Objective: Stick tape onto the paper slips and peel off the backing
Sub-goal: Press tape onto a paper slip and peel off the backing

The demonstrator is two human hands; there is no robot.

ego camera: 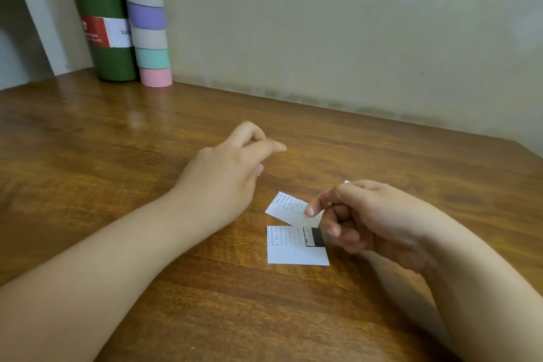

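Two white printed paper slips are on the wooden table (117, 141). The lower slip (291, 250) lies flat and carries a small dark patch at its right edge. The upper slip (289, 209) is tilted, and my right hand (370, 220) pinches its right end between thumb and forefinger. A white corner of another paper (347, 182) peeks out behind that hand. My left hand (229, 173) hovers to the left of the slips with fingers loosely bent, holding nothing visible. Whether tape is on the pinched slip cannot be made out.
A green vacuum flask (102, 26) and a tall stack of pastel tape rolls (148, 20) stand at the back left against the wall. A white shelf frame (32, 9) is at the far left. The table's right edge runs near the frame's right side.
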